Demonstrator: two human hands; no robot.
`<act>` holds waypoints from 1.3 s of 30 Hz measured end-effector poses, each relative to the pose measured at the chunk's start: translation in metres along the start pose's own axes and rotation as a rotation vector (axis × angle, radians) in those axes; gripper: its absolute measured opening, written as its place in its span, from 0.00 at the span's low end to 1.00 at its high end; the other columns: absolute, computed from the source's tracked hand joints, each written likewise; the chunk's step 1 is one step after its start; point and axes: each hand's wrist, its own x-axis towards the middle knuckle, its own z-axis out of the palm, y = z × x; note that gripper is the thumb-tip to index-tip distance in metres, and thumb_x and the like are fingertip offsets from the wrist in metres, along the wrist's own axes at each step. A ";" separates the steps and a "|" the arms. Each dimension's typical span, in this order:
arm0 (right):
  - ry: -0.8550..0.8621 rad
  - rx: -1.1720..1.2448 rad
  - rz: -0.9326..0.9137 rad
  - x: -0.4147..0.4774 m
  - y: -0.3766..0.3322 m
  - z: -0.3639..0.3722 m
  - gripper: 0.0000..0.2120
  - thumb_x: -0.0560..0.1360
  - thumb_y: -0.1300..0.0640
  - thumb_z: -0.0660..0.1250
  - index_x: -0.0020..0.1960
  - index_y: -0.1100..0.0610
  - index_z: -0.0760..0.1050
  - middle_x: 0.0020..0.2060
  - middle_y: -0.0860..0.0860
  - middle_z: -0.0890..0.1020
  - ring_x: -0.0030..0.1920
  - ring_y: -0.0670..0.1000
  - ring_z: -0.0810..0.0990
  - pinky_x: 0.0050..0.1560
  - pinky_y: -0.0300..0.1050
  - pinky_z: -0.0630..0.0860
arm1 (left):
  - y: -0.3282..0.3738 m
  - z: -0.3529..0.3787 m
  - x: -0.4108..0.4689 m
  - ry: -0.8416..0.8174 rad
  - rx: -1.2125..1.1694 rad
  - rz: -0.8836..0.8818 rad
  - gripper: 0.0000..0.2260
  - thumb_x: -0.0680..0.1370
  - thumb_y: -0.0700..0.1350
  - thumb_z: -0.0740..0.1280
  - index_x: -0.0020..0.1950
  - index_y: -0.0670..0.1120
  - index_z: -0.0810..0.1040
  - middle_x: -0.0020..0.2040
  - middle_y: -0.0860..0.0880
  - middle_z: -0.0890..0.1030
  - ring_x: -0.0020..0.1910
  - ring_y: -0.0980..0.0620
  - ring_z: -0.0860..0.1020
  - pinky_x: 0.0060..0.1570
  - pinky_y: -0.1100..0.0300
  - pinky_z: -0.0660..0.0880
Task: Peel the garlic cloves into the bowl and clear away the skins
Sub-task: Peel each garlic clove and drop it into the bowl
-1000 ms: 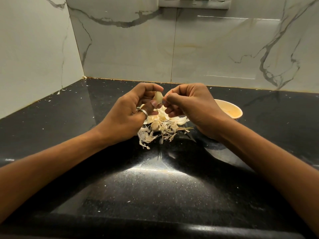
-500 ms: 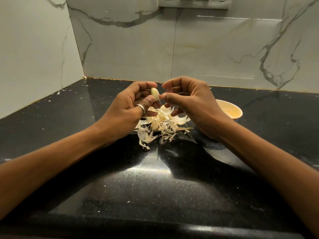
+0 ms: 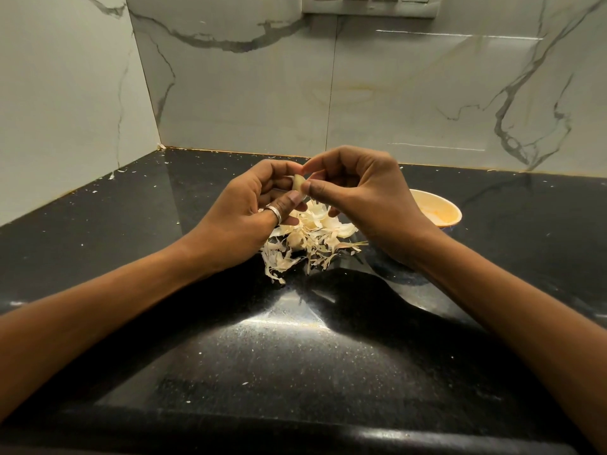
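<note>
So the garlic clove point(image 3: 298, 183) is a small pale yellowish thing held up in the air, pinched between the fingertips of the left hand point(image 3: 243, 218) and the right hand point(image 3: 361, 198), right above the heap. The skins point(image 3: 312, 238) are a loose, messy pile of papery off-white shreds and curls on the black counter point(image 3: 295, 356), a few thin strips straggling out toward the near side. The bowl point(image 3: 455, 213) is a small, shallow, yellow-orange one sitting upright just right of the pile, partly hidden behind the right hand.
</note>
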 end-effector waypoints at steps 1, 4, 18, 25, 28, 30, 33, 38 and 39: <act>0.006 -0.005 -0.006 0.000 0.000 0.000 0.09 0.76 0.62 0.75 0.55 0.58 0.83 0.43 0.55 0.86 0.42 0.55 0.86 0.37 0.43 0.82 | 0.000 0.000 0.000 -0.001 0.006 0.002 0.16 0.80 0.33 0.64 0.66 0.45 0.72 0.55 0.45 0.81 0.54 0.51 0.83 0.48 0.61 0.82; 0.020 -0.017 -0.018 0.001 0.001 0.000 0.09 0.76 0.63 0.75 0.56 0.60 0.83 0.43 0.53 0.86 0.42 0.51 0.86 0.37 0.40 0.81 | -0.002 0.000 0.000 -0.006 0.014 0.008 0.16 0.80 0.32 0.65 0.65 0.47 0.73 0.54 0.46 0.81 0.54 0.49 0.83 0.47 0.61 0.81; 0.061 -0.026 0.050 0.002 0.003 -0.002 0.06 0.76 0.65 0.72 0.53 0.60 0.83 0.41 0.54 0.86 0.40 0.52 0.85 0.36 0.44 0.83 | -0.001 -0.001 0.002 0.059 -0.117 -0.065 0.13 0.82 0.36 0.64 0.66 0.45 0.73 0.56 0.45 0.83 0.53 0.49 0.84 0.48 0.58 0.82; 0.074 -0.094 0.036 0.001 0.003 -0.002 0.03 0.77 0.63 0.73 0.50 0.58 0.85 0.38 0.51 0.86 0.36 0.51 0.83 0.34 0.45 0.83 | 0.002 -0.005 0.006 0.121 -0.434 -0.203 0.14 0.83 0.37 0.61 0.68 0.46 0.75 0.51 0.45 0.83 0.51 0.51 0.83 0.47 0.59 0.82; 0.067 -0.119 0.032 0.002 0.003 -0.001 0.06 0.78 0.65 0.70 0.52 0.57 0.85 0.40 0.51 0.86 0.38 0.55 0.85 0.36 0.47 0.84 | 0.003 -0.005 0.007 0.138 -0.479 -0.237 0.12 0.83 0.37 0.60 0.66 0.43 0.77 0.51 0.45 0.83 0.52 0.52 0.83 0.50 0.59 0.82; 0.061 -0.127 0.019 0.002 0.003 -0.001 0.05 0.78 0.62 0.71 0.52 0.58 0.85 0.40 0.51 0.86 0.38 0.55 0.84 0.36 0.46 0.83 | 0.003 -0.006 0.007 0.151 -0.510 -0.255 0.12 0.83 0.38 0.61 0.65 0.42 0.77 0.50 0.45 0.84 0.52 0.51 0.84 0.49 0.58 0.82; 0.075 -0.153 0.006 0.003 0.004 0.000 0.05 0.78 0.60 0.72 0.52 0.57 0.85 0.40 0.49 0.86 0.37 0.47 0.83 0.37 0.40 0.82 | 0.004 -0.006 0.008 0.160 -0.534 -0.274 0.12 0.83 0.38 0.61 0.66 0.41 0.77 0.50 0.44 0.84 0.53 0.51 0.84 0.49 0.58 0.82; 0.084 -0.213 -0.047 0.001 0.004 0.003 0.05 0.77 0.61 0.73 0.51 0.56 0.86 0.40 0.45 0.86 0.37 0.40 0.82 0.38 0.34 0.78 | 0.008 -0.004 0.008 0.192 -0.572 -0.314 0.11 0.82 0.39 0.62 0.62 0.39 0.78 0.48 0.43 0.85 0.51 0.49 0.85 0.47 0.60 0.83; 0.089 -0.240 -0.080 0.000 0.003 0.004 0.05 0.77 0.61 0.73 0.51 0.56 0.86 0.40 0.46 0.86 0.38 0.41 0.83 0.39 0.36 0.79 | 0.008 -0.003 0.008 0.201 -0.582 -0.324 0.10 0.82 0.39 0.62 0.61 0.39 0.78 0.48 0.43 0.85 0.50 0.49 0.85 0.46 0.60 0.83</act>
